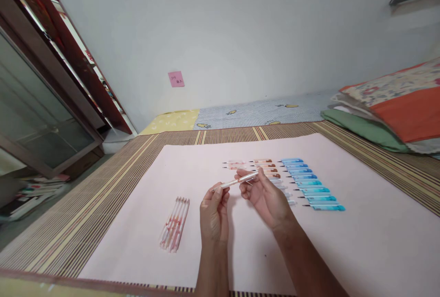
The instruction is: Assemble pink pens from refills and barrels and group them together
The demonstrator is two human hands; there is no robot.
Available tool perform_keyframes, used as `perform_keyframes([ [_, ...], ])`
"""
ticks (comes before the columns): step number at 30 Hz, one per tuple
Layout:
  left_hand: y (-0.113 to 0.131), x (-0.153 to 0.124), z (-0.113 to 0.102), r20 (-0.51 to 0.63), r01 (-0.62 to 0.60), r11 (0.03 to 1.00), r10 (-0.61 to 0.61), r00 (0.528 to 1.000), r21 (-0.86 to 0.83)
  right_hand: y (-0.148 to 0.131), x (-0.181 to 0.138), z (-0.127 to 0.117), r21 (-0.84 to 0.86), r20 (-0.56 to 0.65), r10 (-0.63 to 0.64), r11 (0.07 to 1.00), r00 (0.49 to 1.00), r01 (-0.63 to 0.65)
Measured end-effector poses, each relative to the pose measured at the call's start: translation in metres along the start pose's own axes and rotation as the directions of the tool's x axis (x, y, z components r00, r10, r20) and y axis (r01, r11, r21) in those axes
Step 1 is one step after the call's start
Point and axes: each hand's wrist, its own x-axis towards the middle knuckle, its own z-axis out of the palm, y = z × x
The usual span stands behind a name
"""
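Both hands hold one slim whitish pen (231, 183), tilted up toward the right. My left hand (215, 210) pinches its lower left end between thumb and fingers. On its upper right end, my right hand (270, 196) has closed thumb and fingertips. Left of my hands lies a bunch of pink-and-white pens (174, 226), side by side. Beyond and right of my hands, pens lie in columns: pale pink ones (236, 163), brown-ended ones (263, 161) and blue ones (304, 171). My right hand partly hides some clear-ended pens (291, 203).
A pale pink sheet (137, 242) covers part of a striped mat (85, 191). Folded bedding (405, 109) is stacked at the right. A pink note (176, 79) sticks to the wall behind. At the left stands a framed glass panel (44, 104).
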Motion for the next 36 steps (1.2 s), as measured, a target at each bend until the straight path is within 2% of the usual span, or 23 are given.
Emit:
perform_keyframes([
  [6,0.002,-0.002,0.002,0.033,0.003,1.000,-0.002,0.999,-0.022,0.004,-0.004,0.002,0.194,0.116,0.099,0.974,0.988,-0.120],
  [9,0.005,-0.003,0.002,0.059,-0.008,0.999,0.010,0.998,-0.032,0.007,-0.005,0.004,0.227,0.166,0.103,0.964,0.981,-0.139],
  [18,0.007,-0.002,0.002,0.051,-0.047,0.998,0.046,0.998,0.032,0.008,-0.006,0.002,0.241,0.152,0.149,0.953,0.977,-0.183],
  [22,0.008,0.000,0.000,0.007,-0.078,0.996,0.077,0.997,0.052,0.009,-0.003,-0.004,0.061,0.023,0.141,0.988,0.990,-0.143],
  [25,0.010,0.002,-0.002,-0.028,-0.106,0.992,0.108,0.994,0.071,0.011,-0.004,-0.004,-0.220,-0.063,0.071,0.972,0.995,-0.083],
  [29,0.011,0.003,-0.003,-0.030,-0.135,0.986,0.139,0.990,0.098,0.014,-0.007,0.003,-0.555,0.031,0.120,0.828,0.992,-0.083],
  [33,0.007,0.003,-0.004,-0.035,-0.122,0.973,0.132,0.991,0.197,0.021,-0.010,0.011,-0.677,0.112,0.142,0.735,0.984,-0.029],
  [36,0.006,0.004,-0.008,-0.015,-0.069,0.945,0.078,0.997,0.319,0.025,-0.012,0.014,-0.713,0.100,0.168,0.699,0.981,-0.047],
])
